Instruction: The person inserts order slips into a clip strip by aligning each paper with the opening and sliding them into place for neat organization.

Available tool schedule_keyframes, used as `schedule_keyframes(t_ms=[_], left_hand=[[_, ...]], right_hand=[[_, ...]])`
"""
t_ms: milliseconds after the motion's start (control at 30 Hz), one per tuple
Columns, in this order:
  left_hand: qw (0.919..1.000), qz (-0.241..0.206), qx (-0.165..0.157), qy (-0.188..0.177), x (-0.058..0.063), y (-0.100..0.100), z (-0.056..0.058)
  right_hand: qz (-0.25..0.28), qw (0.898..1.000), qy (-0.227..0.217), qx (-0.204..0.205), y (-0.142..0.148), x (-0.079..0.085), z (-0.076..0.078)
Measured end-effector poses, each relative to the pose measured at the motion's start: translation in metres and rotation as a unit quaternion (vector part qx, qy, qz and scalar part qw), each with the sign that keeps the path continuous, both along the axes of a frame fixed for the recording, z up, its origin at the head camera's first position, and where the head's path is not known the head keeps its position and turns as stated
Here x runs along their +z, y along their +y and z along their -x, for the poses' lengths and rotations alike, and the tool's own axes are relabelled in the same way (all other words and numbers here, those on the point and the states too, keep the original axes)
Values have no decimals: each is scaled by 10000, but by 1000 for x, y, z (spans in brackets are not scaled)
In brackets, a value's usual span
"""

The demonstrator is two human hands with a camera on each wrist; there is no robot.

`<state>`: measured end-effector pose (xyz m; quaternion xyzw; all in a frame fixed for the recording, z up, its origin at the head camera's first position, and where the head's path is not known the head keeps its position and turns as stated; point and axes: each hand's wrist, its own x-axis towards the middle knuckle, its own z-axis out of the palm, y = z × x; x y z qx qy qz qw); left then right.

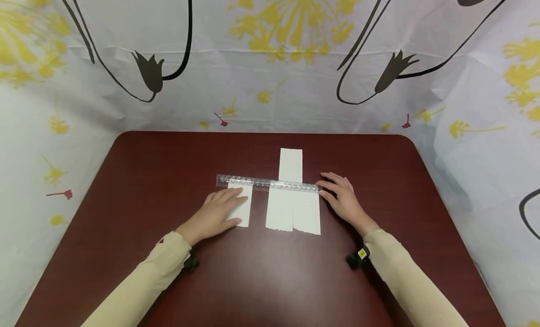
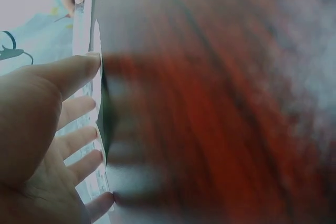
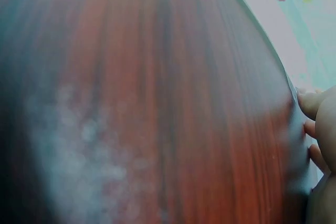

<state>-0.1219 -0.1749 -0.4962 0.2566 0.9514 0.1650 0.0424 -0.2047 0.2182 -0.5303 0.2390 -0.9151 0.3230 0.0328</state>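
A clear plastic ruler lies crosswise over several white paper strips on the table. My left hand rests with fingers spread on the left paper strip, just below the ruler. In the left wrist view that hand has its fingertips on the paper's edge. At the ruler's right end, my right hand holds it between thumb and fingers. Two paper strips with ragged lower edges lie side by side under the ruler. Another strip extends above it. In the right wrist view the right hand shows only partly.
The dark red-brown wooden table has rounded far corners. Behind it and at both sides hangs a white cloth with yellow and dark flower prints. A small black device sits at each wrist.
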Motion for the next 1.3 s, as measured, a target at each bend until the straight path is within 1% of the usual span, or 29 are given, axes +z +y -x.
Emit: schedule_keyframes(t_ms=[200, 300, 400, 467, 700, 900, 1033, 1300], left_hand=[[9999, -46, -48, 107, 1, 5, 7], [10000, -60, -51, 39, 1, 8, 10], [9999, -29, -125, -21, 1, 12, 12], [9999, -9, -167, -40, 2, 14, 12], [9999, 52, -112, -41, 8, 16, 13], [9997, -45, -196, -140, 7, 21, 14], [9997, -43, -207, -125, 6, 25, 14], [9994, 30, -192, -298, 9, 31, 11]], right_hand=[[42, 10000, 18, -9, 1, -2, 6], [56, 10000, 7, -15, 1, 0, 7], [73, 10000, -38, -44, 1, 1, 5], [78, 9999, -52, -54, 1, 1, 4], [145, 9999, -17, -56, -3, -1, 5], [113, 9999, 48, -114, 0, -2, 4], [94, 9999, 23, -127, 1, -1, 3], [59, 9999, -17, -136, 0, 0, -1]])
